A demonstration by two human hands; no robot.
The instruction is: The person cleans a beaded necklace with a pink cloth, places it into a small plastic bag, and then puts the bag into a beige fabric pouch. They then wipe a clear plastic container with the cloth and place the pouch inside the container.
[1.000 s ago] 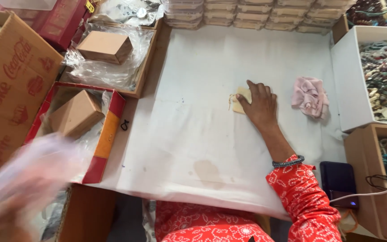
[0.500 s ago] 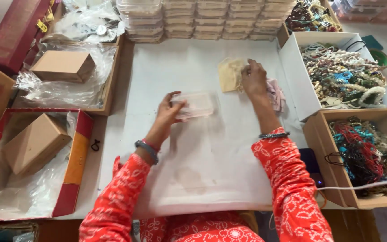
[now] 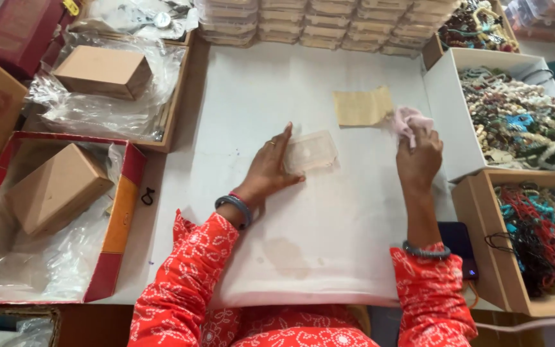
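Box (image 3: 311, 153) under left hand (image 3: 270, 172); right hand (image 3: 419, 162) grips cloth (image 3: 409, 122)

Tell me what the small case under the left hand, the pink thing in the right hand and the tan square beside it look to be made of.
Small case: clear, glossy plastic by its look; the white table cover shows through it.
Pink thing: soft cloth, matte and crumpled into folds.
Tan square: flat and matte with faint creases; paper or thin fabric, cannot tell which.
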